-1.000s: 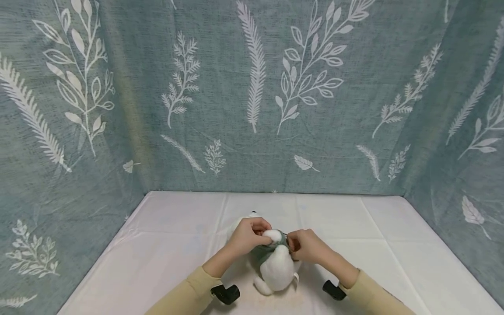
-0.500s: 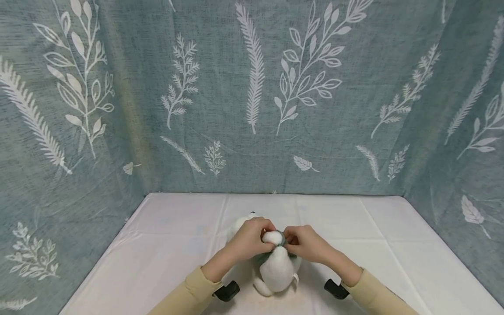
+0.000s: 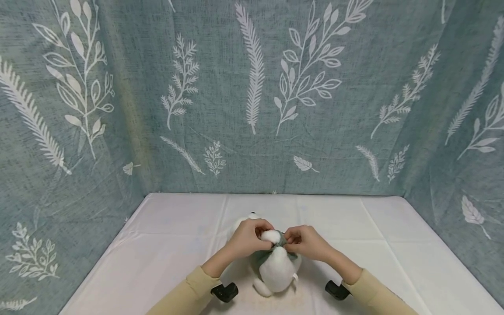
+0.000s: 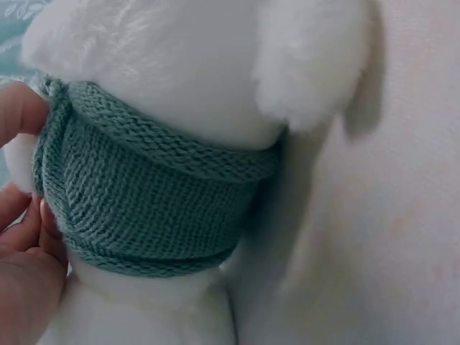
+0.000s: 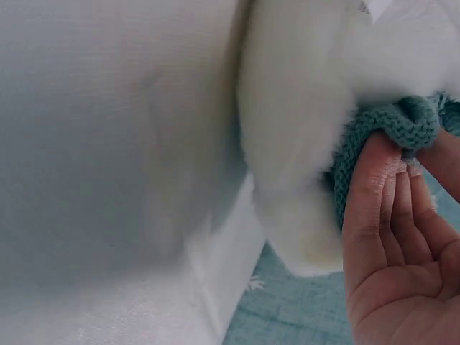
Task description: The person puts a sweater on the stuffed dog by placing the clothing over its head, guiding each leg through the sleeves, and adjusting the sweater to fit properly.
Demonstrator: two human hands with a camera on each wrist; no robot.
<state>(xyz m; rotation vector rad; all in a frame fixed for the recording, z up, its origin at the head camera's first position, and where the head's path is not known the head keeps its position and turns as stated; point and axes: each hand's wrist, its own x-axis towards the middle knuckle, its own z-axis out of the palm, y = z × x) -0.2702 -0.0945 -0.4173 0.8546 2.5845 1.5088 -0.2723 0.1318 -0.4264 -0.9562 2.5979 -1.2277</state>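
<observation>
Pinching the green knitted band (image 4: 151, 194) from both sides, your fingertips meet at the middle of the white plush toy (image 3: 275, 267). Your left hand (image 3: 248, 238) curls its fingers (image 4: 25, 115) round the band's edge on the toy's left side, the thumb tucked under against the fur. Your right hand (image 3: 307, 241) grips the bunched knit on the other side, fingers (image 5: 377, 187) bent over its rolled rim and the palm turned toward the toy. Both wrists are bent inward, knuckles up, and the forearms in pale yellow sleeves (image 3: 185, 293) angle in from the near corners of the table (image 3: 165, 245). The toy lies near the table's near edge, about midway between its left and right edges, with the band wrapped round its body. Behind the table hangs a grey-green curtain (image 3: 252, 96) printed with white leaves.
</observation>
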